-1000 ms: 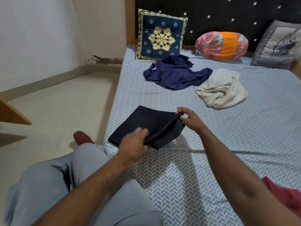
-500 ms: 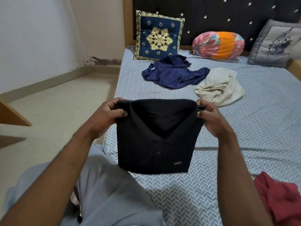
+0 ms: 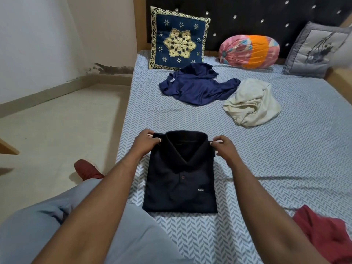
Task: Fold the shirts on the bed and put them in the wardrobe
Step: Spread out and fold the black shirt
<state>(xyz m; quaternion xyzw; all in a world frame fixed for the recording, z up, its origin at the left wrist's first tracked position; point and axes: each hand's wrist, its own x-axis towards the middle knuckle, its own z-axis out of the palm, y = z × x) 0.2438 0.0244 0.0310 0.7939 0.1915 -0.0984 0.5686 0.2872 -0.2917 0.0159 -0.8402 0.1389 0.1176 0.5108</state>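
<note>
Black shirt [image 3: 181,180]: folded into a neat rectangle, front up, collar at the far end, one button and a small white logo showing; it lies flat on the bed [image 3: 285,149], near the bed's left edge and close to the person.
Left hand [image 3: 146,141]: at the shirt's far left corner, fingers and thumb curled and pinching the cloth beside the collar.
Right hand [image 3: 223,147]: at the shirt's far right corner, fingertips and thumb pinching the cloth there.
Bed: covered with a grey and white herringbone sheet; it bears the black shirt, two more shirts, a red garment and three cushions.
Navy shirt [image 3: 196,86]: crumpled, well beyond the black shirt, straight ahead of its collar.
Cream shirt [image 3: 251,103]: bunched in a heap, beyond the black shirt and to its right, just beside the navy shirt.
Red garment [image 3: 327,237]: crumpled, to the right of the black shirt and nearer the person, partly cut off by the frame edge.
Blue cushion [image 3: 179,40]: upright with a gold flower pattern, farther off than the navy shirt.
Bolster [image 3: 249,51]: pink and orange, lying on its side, far beyond the black shirt and to the right.
Grey cushion [image 3: 314,50]: leaning, farthest right of the black shirt.
Headboard [image 3: 247,12]: dark and studded, behind the cushions.
Trouser leg [image 3: 38,235]: grey, to the left of the black shirt and nearer the person.
Red shoe [image 3: 87,169]: on the floor [image 3: 57,130], left of the black shirt.
</note>
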